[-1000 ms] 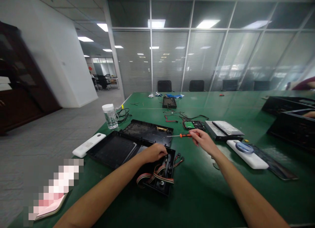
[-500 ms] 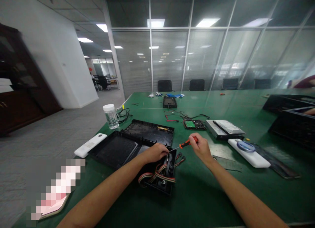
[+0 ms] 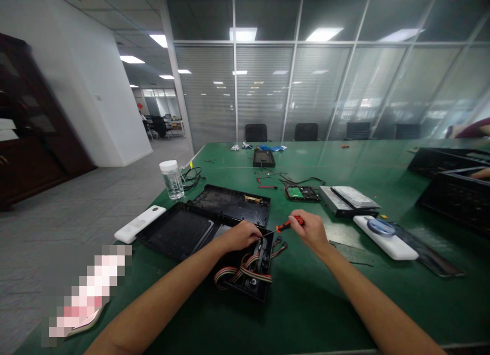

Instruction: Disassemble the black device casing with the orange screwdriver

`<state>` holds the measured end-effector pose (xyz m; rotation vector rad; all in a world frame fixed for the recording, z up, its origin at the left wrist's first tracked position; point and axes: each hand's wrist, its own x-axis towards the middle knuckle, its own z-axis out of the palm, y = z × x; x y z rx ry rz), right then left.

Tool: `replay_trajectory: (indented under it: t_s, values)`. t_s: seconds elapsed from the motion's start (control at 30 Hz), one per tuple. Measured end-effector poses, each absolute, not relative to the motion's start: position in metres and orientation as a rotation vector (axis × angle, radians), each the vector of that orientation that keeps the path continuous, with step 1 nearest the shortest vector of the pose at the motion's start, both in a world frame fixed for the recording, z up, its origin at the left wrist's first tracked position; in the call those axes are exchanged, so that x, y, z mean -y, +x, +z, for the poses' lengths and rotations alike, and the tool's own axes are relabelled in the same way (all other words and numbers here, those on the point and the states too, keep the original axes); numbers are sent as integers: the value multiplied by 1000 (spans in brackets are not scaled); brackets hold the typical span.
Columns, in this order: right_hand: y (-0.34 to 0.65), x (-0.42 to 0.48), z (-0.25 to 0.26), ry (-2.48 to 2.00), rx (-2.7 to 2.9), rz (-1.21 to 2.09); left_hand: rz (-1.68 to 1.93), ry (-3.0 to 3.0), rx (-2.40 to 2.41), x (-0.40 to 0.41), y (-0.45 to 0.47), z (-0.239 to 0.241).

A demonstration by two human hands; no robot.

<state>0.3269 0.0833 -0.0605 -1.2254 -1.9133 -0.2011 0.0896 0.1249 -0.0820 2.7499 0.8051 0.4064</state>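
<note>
My right hand [image 3: 309, 230] is wrapped around the orange-and-black handle of a screwdriver [image 3: 290, 224]. Its thin shaft slants down to the left, towards the upper right part of an open black plastic casing [image 3: 168, 235]. At that spot my left hand [image 3: 242, 235] rests over the casing, fingers pinched close by the screwdriver's tip. Whatever those fingers hold, if anything, is too small to make out. Striped ribbon cables [image 3: 245, 272] loop over the casing's near right end, and small connectors on wires [image 3: 281, 245] stick out on its right side.
Behind the casing lies a black panel [image 3: 229, 204]. A lidded clear jar [image 3: 172, 180] and a white device [image 3: 140, 223] stand left. A green circuit board [image 3: 301, 193], metal drives [image 3: 348, 199] and another white device [image 3: 386, 237] lie right. Another person's hand [image 3: 480, 174] shows at far right.
My right hand and the screwdriver have shifted slightly left, closer to the casing. My left hand keeps its place on the casing.
</note>
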Motion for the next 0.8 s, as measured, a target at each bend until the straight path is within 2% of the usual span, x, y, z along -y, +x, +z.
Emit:
replay_trajectory:
  t_s: [0.13, 0.3, 0.43, 0.5, 0.63, 0.8]
  values:
    - [320, -77, -44, -1266, 2040, -240, 405, 2763, -784, -124, 89, -81]
    - [294, -68, 5, -1547, 2307, -393, 393, 2745, -797, -124, 89, -81]
    - [271, -68, 37, -1531, 2527, -238, 388, 2725, -821, -124, 89, -81]
    - [263, -70, 43, -1605, 2544, -211, 389, 2713, -821, -124, 89, -81]
    - [255, -74, 42, -1943, 2309, -358, 397, 2700, -830, -125, 89, -82]
    - [258, -72, 39, -1781, 2435, -276, 388, 2697, -823, -126, 89, -85]
